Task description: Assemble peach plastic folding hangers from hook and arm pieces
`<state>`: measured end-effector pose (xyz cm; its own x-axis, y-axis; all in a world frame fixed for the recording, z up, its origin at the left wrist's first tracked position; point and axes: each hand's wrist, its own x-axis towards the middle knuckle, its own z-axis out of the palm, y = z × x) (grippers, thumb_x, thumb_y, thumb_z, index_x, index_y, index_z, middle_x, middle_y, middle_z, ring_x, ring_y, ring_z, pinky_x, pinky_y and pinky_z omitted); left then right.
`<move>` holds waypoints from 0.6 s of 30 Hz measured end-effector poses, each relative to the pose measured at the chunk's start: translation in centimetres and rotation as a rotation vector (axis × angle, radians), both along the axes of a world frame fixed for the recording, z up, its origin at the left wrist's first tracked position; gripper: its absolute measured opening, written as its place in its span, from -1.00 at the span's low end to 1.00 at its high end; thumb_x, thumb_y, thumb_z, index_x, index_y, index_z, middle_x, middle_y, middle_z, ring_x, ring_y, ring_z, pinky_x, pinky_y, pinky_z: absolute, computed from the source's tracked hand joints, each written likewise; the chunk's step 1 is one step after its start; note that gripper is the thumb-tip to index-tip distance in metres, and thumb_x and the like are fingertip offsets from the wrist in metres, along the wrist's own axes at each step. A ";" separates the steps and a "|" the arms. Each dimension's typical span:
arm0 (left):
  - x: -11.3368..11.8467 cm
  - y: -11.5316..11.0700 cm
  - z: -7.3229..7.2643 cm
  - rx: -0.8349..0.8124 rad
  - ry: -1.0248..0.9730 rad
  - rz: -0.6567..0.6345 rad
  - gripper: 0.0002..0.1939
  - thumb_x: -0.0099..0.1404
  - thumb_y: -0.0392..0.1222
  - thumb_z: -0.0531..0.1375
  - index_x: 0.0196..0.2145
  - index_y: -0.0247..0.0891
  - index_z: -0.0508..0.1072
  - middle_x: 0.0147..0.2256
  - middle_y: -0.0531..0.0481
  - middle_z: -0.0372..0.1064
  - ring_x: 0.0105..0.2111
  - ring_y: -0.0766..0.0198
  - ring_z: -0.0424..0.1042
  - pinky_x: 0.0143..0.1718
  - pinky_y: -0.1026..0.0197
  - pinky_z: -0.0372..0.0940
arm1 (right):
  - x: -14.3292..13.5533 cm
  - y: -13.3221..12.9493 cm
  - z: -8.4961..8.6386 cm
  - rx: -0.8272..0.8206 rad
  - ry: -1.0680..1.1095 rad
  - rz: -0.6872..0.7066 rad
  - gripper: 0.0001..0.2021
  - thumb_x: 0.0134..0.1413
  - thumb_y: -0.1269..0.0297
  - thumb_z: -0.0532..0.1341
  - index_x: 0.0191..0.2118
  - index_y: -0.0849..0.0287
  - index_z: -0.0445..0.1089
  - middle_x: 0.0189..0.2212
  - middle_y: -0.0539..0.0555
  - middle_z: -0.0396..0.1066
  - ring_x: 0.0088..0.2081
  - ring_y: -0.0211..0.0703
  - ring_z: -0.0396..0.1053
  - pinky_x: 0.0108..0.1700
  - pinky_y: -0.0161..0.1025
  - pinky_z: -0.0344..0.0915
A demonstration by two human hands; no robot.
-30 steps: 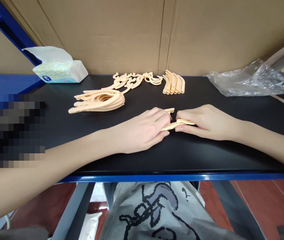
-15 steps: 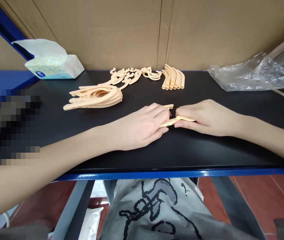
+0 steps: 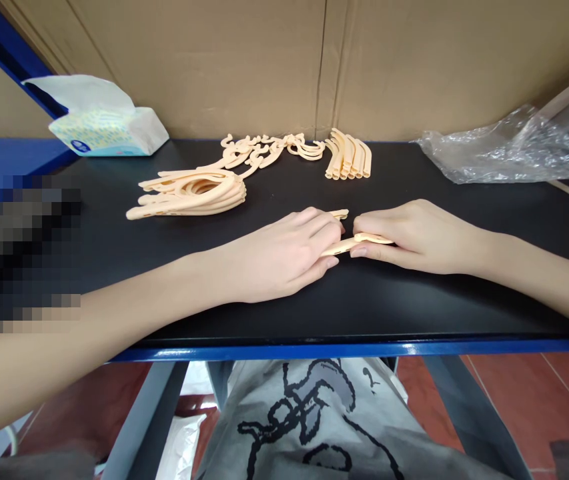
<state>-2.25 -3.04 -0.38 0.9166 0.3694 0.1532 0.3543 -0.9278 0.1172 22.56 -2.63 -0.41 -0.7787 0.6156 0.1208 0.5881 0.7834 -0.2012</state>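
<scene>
My left hand (image 3: pixel 289 257) is closed around a cream plastic piece (image 3: pixel 339 247) over the front middle of the black table (image 3: pixel 284 320). From the right, my right hand (image 3: pixel 414 237) pinches a small curved cream part (image 3: pixel 374 238) lying against the end of that piece. Another tip of cream plastic shows above my left fingers; the rest is covered by the hand. Behind my left hand lies a stack of cream looped pieces (image 3: pixel 199 193). Farther back are a loose pile of cream hooks (image 3: pixel 274 150) and a row of cream curved tubes (image 3: pixel 348 157).
A tissue pack (image 3: pixel 109 130) stands at the back left. Crumpled clear plastic (image 3: pixel 504 150) lies at the back right, with a cable beside it. Cardboard (image 3: pixel 244 67) rises behind the table, and a blue edge (image 3: pixel 314 351) runs along its front.
</scene>
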 end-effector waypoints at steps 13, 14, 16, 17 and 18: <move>0.1 0.0 0.2 0.031 0.028 -0.008 -0.72 0.53 -0.22 -0.08 -0.06 -0.40 0.36 0.05 -0.30 0.34 0.07 -0.01 0.29 0.14 -0.04 0.20 | 0.0 0.0 0.0 0.002 -0.012 -0.012 -0.52 0.38 -0.16 -0.09 -0.41 0.12 0.15 -0.52 -0.02 0.29 -0.57 -0.28 0.12 -0.48 -0.27 -0.03; 0.0 0.0 0.1 0.032 0.031 -0.008 -0.72 0.53 -0.21 -0.08 -0.05 -0.40 0.36 0.06 -0.30 0.33 0.09 -0.01 0.28 0.15 -0.04 0.19 | 0.0 0.0 0.0 0.004 -0.009 -0.010 -0.52 0.37 -0.16 -0.09 -0.41 0.12 0.16 -0.52 -0.02 0.29 -0.57 -0.28 0.13 -0.48 -0.27 -0.03; 0.0 0.0 0.1 0.037 0.030 -0.007 -0.73 0.53 -0.21 -0.07 -0.05 -0.39 0.35 0.08 -0.31 0.32 0.13 -0.02 0.26 0.18 -0.04 0.17 | 0.0 0.0 0.0 0.010 -0.006 -0.007 -0.52 0.37 -0.16 -0.08 -0.41 0.12 0.17 -0.52 -0.02 0.29 -0.57 -0.28 0.13 -0.48 -0.28 -0.02; 0.0 0.0 0.1 0.039 0.029 -0.007 -0.73 0.53 -0.21 -0.08 -0.05 -0.38 0.35 0.08 -0.31 0.32 0.15 -0.01 0.26 0.19 -0.04 0.16 | 0.0 0.0 0.0 0.011 -0.006 -0.006 -0.52 0.37 -0.16 -0.08 -0.41 0.12 0.17 -0.52 -0.02 0.29 -0.58 -0.28 0.13 -0.48 -0.28 -0.02; 0.0 0.0 0.0 0.041 0.025 -0.008 -0.74 0.53 -0.21 -0.08 -0.05 -0.37 0.35 0.08 -0.31 0.33 0.16 -0.01 0.25 0.20 -0.03 0.16 | 0.0 0.0 0.0 0.010 -0.009 -0.006 -0.51 0.37 -0.16 -0.08 -0.42 0.12 0.17 -0.53 -0.02 0.29 -0.58 -0.28 0.13 -0.49 -0.28 -0.02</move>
<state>-2.30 -3.02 -0.33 0.9234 0.3554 0.1447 0.3488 -0.9346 0.0699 22.55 -2.64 -0.40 -0.7761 0.6191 0.1200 0.5944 0.7817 -0.1887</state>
